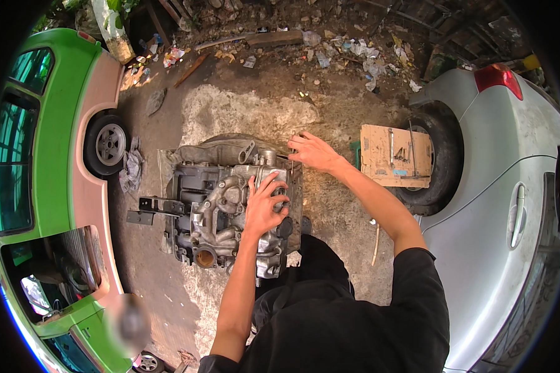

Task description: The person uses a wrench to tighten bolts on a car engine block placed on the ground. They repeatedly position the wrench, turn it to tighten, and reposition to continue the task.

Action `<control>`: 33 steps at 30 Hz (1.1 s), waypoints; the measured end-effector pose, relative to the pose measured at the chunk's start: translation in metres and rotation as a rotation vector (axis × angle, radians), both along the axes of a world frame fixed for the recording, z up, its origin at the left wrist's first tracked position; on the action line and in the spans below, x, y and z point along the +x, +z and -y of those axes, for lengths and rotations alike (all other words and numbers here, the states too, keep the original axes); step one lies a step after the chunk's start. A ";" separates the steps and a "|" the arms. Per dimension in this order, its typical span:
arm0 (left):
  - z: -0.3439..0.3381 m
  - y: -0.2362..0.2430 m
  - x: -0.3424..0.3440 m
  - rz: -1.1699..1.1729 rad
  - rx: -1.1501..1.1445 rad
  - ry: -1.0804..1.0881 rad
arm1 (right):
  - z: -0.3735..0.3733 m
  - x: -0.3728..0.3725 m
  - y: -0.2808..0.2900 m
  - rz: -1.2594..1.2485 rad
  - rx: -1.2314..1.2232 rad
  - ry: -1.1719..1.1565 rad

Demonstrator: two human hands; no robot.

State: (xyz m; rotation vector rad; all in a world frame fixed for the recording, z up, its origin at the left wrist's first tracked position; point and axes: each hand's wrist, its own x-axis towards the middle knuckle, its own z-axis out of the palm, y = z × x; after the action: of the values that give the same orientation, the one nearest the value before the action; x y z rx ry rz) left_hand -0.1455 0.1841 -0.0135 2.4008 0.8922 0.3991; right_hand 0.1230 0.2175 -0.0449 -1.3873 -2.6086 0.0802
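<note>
A grey metal car engine (pixel 214 205) sits in front of me, with a curved pipe manifold and a round brownish port on its near side. My left hand (pixel 266 206) lies on the engine's right part, its fingers spread over the metal. Over the far right corner is my right hand (pixel 314 152), its fingers bent and drawn together. A thin dark piece seems to run down below those fingertips, too small to name. A dark bracket (pixel 158 208) juts out from the engine's left side.
A worn board (pixel 379 155) with several slim tools on it leans by the wheel of a silver car (pixel 498 186) on the right. At left stands a green and pink vehicle (pixel 62 155), with a crumpled rag (pixel 132 166) by its wheel. Litter (pixel 367 59) covers the far ground.
</note>
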 end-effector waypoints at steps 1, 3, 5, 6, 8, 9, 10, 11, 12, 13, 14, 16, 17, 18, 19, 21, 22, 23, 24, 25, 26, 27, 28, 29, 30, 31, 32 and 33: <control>0.000 0.000 0.000 0.003 -0.002 0.002 | 0.004 0.006 0.008 -0.069 0.139 -0.040; 0.001 0.001 0.000 0.009 -0.003 0.006 | 0.009 0.010 0.013 -0.141 0.091 -0.271; 0.000 0.002 0.000 0.002 -0.006 0.003 | 0.024 0.012 0.006 -0.269 0.011 -0.437; 0.000 0.003 0.000 0.006 -0.002 0.000 | 0.033 0.007 -0.002 -0.394 -0.129 -0.541; 0.000 0.004 -0.001 -0.020 -0.005 -0.004 | 0.053 -0.012 -0.025 -0.665 -0.373 -0.731; 0.000 0.003 -0.001 -0.011 -0.003 -0.001 | 0.066 -0.024 -0.037 -0.751 -0.391 -0.739; 0.000 0.003 -0.001 -0.009 -0.002 0.002 | 0.081 -0.036 -0.048 -0.814 -0.462 -0.798; 0.000 0.002 -0.001 -0.018 -0.006 0.003 | 0.094 -0.048 -0.057 -0.895 -0.469 -0.803; 0.001 0.002 -0.001 -0.005 -0.002 0.007 | 0.105 -0.062 -0.065 -0.955 -0.520 -0.853; 0.001 0.000 -0.001 -0.001 -0.001 0.010 | 0.116 -0.076 -0.070 -1.001 -0.600 -0.934; 0.001 0.000 0.000 -0.004 0.000 0.011 | 0.124 -0.087 -0.072 -1.054 -0.596 -0.913; 0.001 -0.001 -0.001 0.000 -0.003 0.010 | 0.137 -0.106 -0.070 -1.129 -0.645 -0.935; 0.001 -0.001 0.000 0.000 -0.003 0.008 | 0.140 -0.113 -0.067 -1.093 -0.652 -0.940; 0.001 -0.001 0.000 0.000 -0.004 0.006 | 0.142 -0.118 -0.064 -1.074 -0.654 -0.965; 0.001 -0.001 0.000 0.000 -0.003 0.004 | 0.142 -0.121 -0.060 -1.055 -0.654 -0.989; -0.001 0.000 0.000 0.000 0.002 0.005 | 0.141 -0.126 -0.053 -1.034 -0.672 -1.033; 0.000 0.001 0.000 0.001 0.002 0.006 | 0.141 -0.128 -0.051 -1.035 -0.672 -1.037; 0.000 0.001 0.000 -0.009 -0.002 0.007 | 0.140 -0.129 -0.050 -1.051 -0.679 -1.042; 0.000 0.001 0.001 0.001 0.003 0.006 | 0.140 -0.130 -0.050 -1.086 -0.701 -1.050; 0.000 0.000 0.000 0.001 0.003 0.006 | 0.140 -0.130 -0.051 -1.041 -0.642 -1.035; 0.000 0.000 0.000 -0.010 0.001 0.006 | 0.139 -0.131 -0.052 -1.014 -0.597 -1.021; 0.000 0.000 0.000 0.000 0.004 0.007 | 0.138 -0.131 -0.053 -1.005 -0.561 -1.012; 0.000 0.000 0.000 0.000 0.005 0.007 | 0.137 -0.132 -0.055 -0.987 -0.508 -0.986; 0.000 -0.001 0.000 -0.007 0.002 0.007 | 0.135 -0.132 -0.056 -0.985 -0.463 -0.965; 0.000 -0.002 0.000 0.001 0.006 0.007 | 0.135 -0.132 -0.057 -0.993 -0.466 -0.979; 0.000 -0.002 0.000 0.000 0.008 0.006 | 0.135 -0.132 -0.057 -0.970 -0.456 -0.950; 0.000 -0.002 0.000 -0.011 0.008 0.004 | 0.135 -0.130 -0.057 -0.958 -0.491 -0.955; -0.001 -0.003 0.000 0.001 0.010 0.005 | 0.135 -0.130 -0.056 -0.965 -0.518 -0.962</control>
State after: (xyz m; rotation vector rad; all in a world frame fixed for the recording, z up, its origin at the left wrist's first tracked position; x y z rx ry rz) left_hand -0.1456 0.1846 -0.0161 2.4075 0.8984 0.4072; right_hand -0.0067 0.0827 -0.1012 -1.9219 -1.0393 1.0150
